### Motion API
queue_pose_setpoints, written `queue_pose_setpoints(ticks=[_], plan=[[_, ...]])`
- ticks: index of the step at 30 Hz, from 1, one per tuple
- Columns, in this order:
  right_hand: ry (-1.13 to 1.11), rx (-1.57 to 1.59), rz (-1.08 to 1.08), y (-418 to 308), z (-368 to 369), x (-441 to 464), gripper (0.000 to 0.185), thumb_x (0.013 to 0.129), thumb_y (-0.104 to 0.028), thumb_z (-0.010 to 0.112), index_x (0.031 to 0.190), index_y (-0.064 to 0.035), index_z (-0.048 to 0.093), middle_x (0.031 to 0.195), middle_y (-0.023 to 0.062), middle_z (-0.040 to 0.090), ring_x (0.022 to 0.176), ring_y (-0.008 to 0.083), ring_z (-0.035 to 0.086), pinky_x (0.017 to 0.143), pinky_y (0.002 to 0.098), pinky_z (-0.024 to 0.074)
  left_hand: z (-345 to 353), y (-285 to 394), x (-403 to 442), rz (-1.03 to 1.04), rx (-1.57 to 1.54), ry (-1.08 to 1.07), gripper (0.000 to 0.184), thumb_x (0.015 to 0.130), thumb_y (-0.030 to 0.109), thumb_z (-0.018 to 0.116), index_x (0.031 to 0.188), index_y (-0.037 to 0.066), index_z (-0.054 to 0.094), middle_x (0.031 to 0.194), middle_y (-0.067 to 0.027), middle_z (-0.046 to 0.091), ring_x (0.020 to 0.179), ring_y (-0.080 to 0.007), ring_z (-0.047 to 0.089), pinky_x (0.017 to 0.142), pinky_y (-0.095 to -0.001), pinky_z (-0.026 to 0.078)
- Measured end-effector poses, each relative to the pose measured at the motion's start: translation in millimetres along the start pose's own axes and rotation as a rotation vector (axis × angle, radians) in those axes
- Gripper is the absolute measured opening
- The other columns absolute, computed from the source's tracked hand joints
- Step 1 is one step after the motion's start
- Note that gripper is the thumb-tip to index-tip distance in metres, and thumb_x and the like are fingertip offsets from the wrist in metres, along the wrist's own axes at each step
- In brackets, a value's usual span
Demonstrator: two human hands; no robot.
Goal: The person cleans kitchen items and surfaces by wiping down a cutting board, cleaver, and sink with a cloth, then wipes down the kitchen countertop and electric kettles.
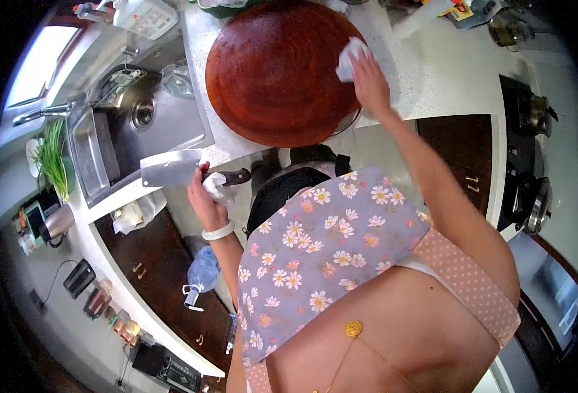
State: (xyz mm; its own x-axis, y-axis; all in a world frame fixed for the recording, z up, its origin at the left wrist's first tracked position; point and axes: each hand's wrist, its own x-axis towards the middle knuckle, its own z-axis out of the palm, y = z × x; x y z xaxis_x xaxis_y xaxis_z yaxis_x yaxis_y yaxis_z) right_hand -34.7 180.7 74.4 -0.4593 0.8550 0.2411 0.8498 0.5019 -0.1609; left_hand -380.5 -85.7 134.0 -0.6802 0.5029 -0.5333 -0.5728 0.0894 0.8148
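A large round wooden cutting board [276, 72], reddish brown, lies on the white counter. At its right edge my right hand [371, 84] is closed on a white paper towel [350, 60] that touches the board. My left hand [205, 200], with a white bangle on the wrist, holds a cleaver [171, 168] in front of the counter by the sink. The broad blade points left and the dark handle extends to the right. A second crumpled white paper towel [221, 188] is in the same hand, against the cleaver's handle.
A steel sink [190, 121] with a faucet [46, 112] is left of the board. Green onions [53, 157] lie beyond it. A white jug [146, 18] stands at the back. The stove [518, 154] is at the right, and a blue water bottle [204, 270] is below the left counter.
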Motion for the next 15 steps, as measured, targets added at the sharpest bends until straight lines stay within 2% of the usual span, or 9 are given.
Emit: queue_pose_setpoints(ticks=[2, 4, 6, 7, 8, 12, 14, 15], plan=[[-0.02, -0.058, 0.038, -32, -8, -43, 0.042, 0.094, -0.014, 0.04, 0.136, -0.0081, 0.041, 0.142, 0.0159, 0.036, 0.131, 0.0361, 0.033, 0.108, 0.0421, 0.0293, -7, 1, 4, 0.015, 0.004, -0.015, 0.023, 0.09, 0.014, 0.052, 0.1, -0.006, 0.06, 0.101, -0.0157, 0.063, 0.097, -0.0219, 0.058, 0.088, -0.0345, 0.044], [0.014, -0.05, -0.027, -75, -11, -73, 0.042, 0.091, -0.01, 0.042, 0.132, -0.0057, 0.045, 0.139, 0.0147, 0.041, 0.131, 0.0343, 0.035, 0.107, 0.0416, 0.0304, -19, 3, 14, 0.001, -0.011, -0.045, 0.022, 0.09, 0.013, 0.053, 0.099, -0.005, 0.06, 0.101, -0.0155, 0.064, 0.096, -0.0212, 0.058, 0.086, -0.0335, 0.045], [-0.034, 0.125, -0.057, -120, -3, -85, 0.047, 0.085, -0.006, 0.044, 0.132, -0.0047, 0.046, 0.141, 0.015, 0.038, 0.133, 0.0323, 0.032, 0.109, 0.0408, 0.0273, -26, 18, 17, 0.021, -0.035, -0.091, 0.021, 0.09, 0.013, 0.053, 0.098, -0.005, 0.06, 0.1, -0.0144, 0.064, 0.093, -0.0199, 0.058, 0.083, -0.0316, 0.045], [-0.011, 0.138, -0.043, -148, -1, -85, 0.049, 0.083, -0.004, 0.045, 0.131, -0.0062, 0.047, 0.141, 0.0122, 0.04, 0.133, 0.0295, 0.034, 0.108, 0.0399, 0.0292, -32, 28, 19, 0.033, -0.034, -0.102, 0.021, 0.09, 0.013, 0.053, 0.098, -0.004, 0.06, 0.1, -0.014, 0.064, 0.092, -0.0195, 0.058, 0.082, -0.0313, 0.045], [0.038, 0.147, -0.07, -169, -2, -80, 0.045, 0.084, -0.006, 0.044, 0.128, -0.0084, 0.05, 0.137, 0.0117, 0.045, 0.129, 0.0304, 0.039, 0.104, 0.0406, 0.0346, -36, 36, 18, 0.042, -0.031, -0.109, 0.021, 0.09, 0.013, 0.052, 0.098, -0.004, 0.06, 0.1, -0.0137, 0.064, 0.091, -0.0192, 0.059, 0.081, -0.0309, 0.045], [0.09, 0.224, -0.126, -250, 33, -37, 0.046, 0.081, -0.002, 0.043, 0.126, -0.0077, 0.052, 0.136, 0.0117, 0.046, 0.127, 0.0298, 0.042, 0.103, 0.0382, 0.037, -86, 69, 34, 0.047, -0.019, -0.127, 0.019, 0.09, 0.012, 0.053, 0.098, -0.004, 0.06, 0.097, -0.0124, 0.064, 0.09, -0.0179, 0.058, 0.08, -0.0303, 0.045], [0.158, 0.271, -0.119, -282, 51, -3, 0.037, 0.083, -0.004, 0.044, 0.118, -0.0047, 0.056, 0.124, 0.0139, 0.056, 0.116, 0.0323, 0.052, 0.095, 0.0397, 0.0439, -106, 86, 38, 0.072, 0.001, -0.13, 0.018, 0.089, 0.011, 0.052, 0.098, -0.003, 0.059, 0.096, -0.0119, 0.064, 0.09, -0.0175, 0.058, 0.079, -0.0298, 0.045], [0.109, 0.391, 0.011, -297, 53, 17, 0.03, 0.085, -0.007, 0.044, 0.111, -0.0037, 0.059, 0.114, 0.0159, 0.06, 0.107, 0.0345, 0.057, 0.088, 0.0416, 0.0461, -120, 89, 43, 0.079, 0.016, -0.137, 0.018, 0.089, 0.011, 0.052, 0.098, -0.003, 0.059, 0.096, -0.0118, 0.064, 0.09, -0.0175, 0.058, 0.079, -0.0297, 0.045]])
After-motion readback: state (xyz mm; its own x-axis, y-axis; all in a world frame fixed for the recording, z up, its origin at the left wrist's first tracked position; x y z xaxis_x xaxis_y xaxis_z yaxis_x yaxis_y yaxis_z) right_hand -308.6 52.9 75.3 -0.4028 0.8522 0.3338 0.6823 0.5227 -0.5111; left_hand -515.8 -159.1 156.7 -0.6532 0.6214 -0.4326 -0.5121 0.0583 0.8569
